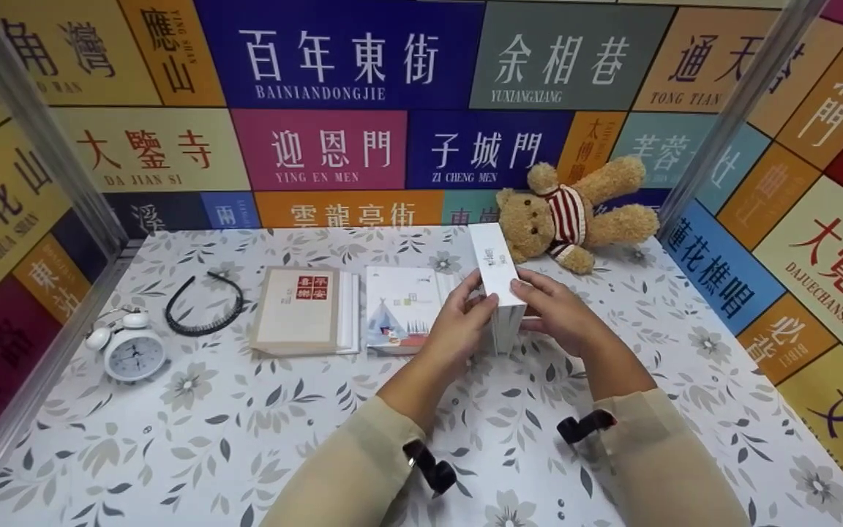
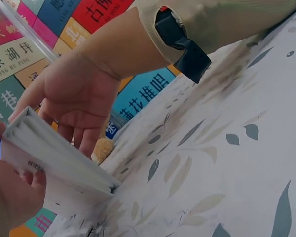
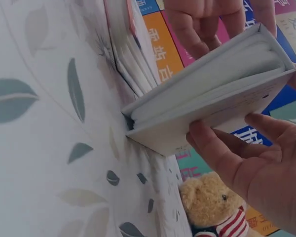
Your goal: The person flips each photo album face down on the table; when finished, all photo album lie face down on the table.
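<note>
A white book (image 1: 498,271) stands on its edge on the floral tablecloth (image 1: 246,424), its spine up and its pages toward me. My left hand (image 1: 458,318) grips its near left side, thumb on top and fingers curled against the cover. My right hand (image 1: 557,307) rests on the right cover with fairly straight fingers. The right wrist view shows the book (image 3: 207,103) from below, with the right hand's fingers (image 3: 222,153) laid across its cover. In the left wrist view the book (image 2: 54,158) sits between my left hand (image 2: 10,197) and my right hand (image 2: 79,98).
Left of the held book, an illustrated white book (image 1: 399,307) and a beige book (image 1: 297,311) lie flat. Further left are a black headband (image 1: 205,304) and a white alarm clock (image 1: 132,351). A teddy bear (image 1: 575,212) lies at the back right. Sign-covered walls enclose three sides.
</note>
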{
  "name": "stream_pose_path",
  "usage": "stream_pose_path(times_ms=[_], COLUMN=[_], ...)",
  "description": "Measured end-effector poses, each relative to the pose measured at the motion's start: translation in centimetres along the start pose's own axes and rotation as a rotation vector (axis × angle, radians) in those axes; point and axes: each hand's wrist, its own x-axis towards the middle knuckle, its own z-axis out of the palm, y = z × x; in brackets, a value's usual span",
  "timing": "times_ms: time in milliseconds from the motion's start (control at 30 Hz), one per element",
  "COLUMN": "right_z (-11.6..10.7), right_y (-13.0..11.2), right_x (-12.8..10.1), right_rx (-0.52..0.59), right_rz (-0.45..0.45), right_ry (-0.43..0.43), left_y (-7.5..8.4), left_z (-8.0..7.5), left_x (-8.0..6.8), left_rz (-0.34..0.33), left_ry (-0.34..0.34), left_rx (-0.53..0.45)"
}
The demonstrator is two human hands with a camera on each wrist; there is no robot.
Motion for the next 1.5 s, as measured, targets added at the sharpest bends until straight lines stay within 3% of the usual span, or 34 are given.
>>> stream_pose_path(times_ms=[133, 233, 400, 600, 733, 967, 1200, 1333, 1500], right_z=[-1.6, -2.7, -4.4, -6.8, -7.8, -8.0, -7.8, -7.1, -4.7], right_y=[0.2, 0.1, 0.2, 1.9, 3.6, 5.7, 5.7, 4.3, 2.0], right_x=[-0.1, -0.3, -0.6, -0.5, 0.1, 1.0, 1.3, 0.9, 1.0], right_rx=[0.048, 0.058, 0.015, -0.018, 0.028, 0.029, -0.009, -0.024, -0.003], right_rz=[-0.095, -0.19, -0.216, -0.146, -0.071, 0.073, 0.1, 0.071, -0.143], right_ry=[0.012, 0.037, 0.045, 0.028, 0.043, 0.052, 0.059, 0.163, 0.334], left_y=[-0.7, -1.5, -2.5, -3.0, -2.9, -2.8, -2.6, -1.9, -0.5], left_z=[-0.2, -0.3, -0.5, -0.6, -0.6, -0.7, -0.7, -1.1, -2.1], left_x=[0.1, 0.3, 0.2, 0.5, 0.7, 1.0, 1.1, 1.0, 0.8], left_rz=[-0.132, -0.247, -0.344, -0.333, -0.323, -0.343, -0.359, -0.343, -0.244], left_ry=[-0.048, -0.048, -0.044, -0.055, -0.04, 0.005, 0.019, 0.051, 0.057], left_rx=[-0.029, -0.094, -0.196, -0.248, -0.266, -0.273, -0.265, -0.261, -0.191])
